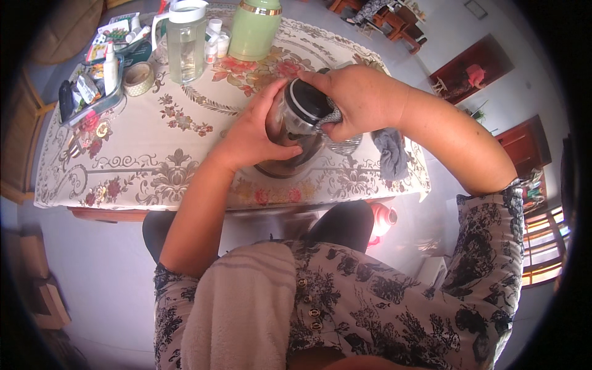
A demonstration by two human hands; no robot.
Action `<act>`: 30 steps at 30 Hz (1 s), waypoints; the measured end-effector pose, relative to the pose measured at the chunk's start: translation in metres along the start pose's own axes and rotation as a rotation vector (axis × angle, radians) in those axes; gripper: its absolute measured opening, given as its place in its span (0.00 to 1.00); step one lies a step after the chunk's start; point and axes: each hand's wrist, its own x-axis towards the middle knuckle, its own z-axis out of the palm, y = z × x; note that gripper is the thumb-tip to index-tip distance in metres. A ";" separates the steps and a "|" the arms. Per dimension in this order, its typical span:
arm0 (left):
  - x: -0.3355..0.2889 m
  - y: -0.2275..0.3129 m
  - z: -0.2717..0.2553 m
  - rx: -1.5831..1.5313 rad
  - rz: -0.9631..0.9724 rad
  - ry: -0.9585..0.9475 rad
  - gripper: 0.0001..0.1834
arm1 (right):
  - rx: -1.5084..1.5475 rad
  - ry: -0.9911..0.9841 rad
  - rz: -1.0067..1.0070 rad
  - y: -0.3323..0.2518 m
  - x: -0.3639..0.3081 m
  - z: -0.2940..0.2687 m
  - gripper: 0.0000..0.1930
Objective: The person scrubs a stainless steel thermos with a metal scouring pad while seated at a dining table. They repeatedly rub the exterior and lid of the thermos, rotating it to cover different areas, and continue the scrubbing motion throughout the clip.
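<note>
A clear glass jar [285,132] with a black lid [308,100] stands near the front edge of the table, appearing slightly tilted. My left hand [251,137] wraps round the jar's left side, the thumb across its front. At the lid's right side, my right hand [361,102] pinches a small grey patterned cloth [333,115], with fingers over the lid's far edge. Part of a clear ribbed glass piece [346,145] shows below my right hand; its full shape is hidden. A crumpled dark grey cloth [391,154] lies to the right.
A floral tablecloth [135,148] covers the table. Toward the back stand a clear pitcher [187,49], small white bottles [216,46] and a green thermos [254,31]. At the left are a tape roll [138,79] and a tray [98,106] of small items. A pink flask [383,216] stands below.
</note>
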 end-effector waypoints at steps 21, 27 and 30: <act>-0.016 0.024 0.003 0.020 -0.095 0.056 0.52 | 0.307 0.467 0.130 0.005 -0.045 0.047 0.29; -0.103 0.040 0.040 -0.379 -0.399 0.353 0.31 | 1.173 0.955 0.453 -0.041 -0.093 0.150 0.08; -0.129 0.063 0.067 -0.476 -0.498 0.155 0.23 | 1.660 0.674 0.331 -0.111 -0.082 0.160 0.07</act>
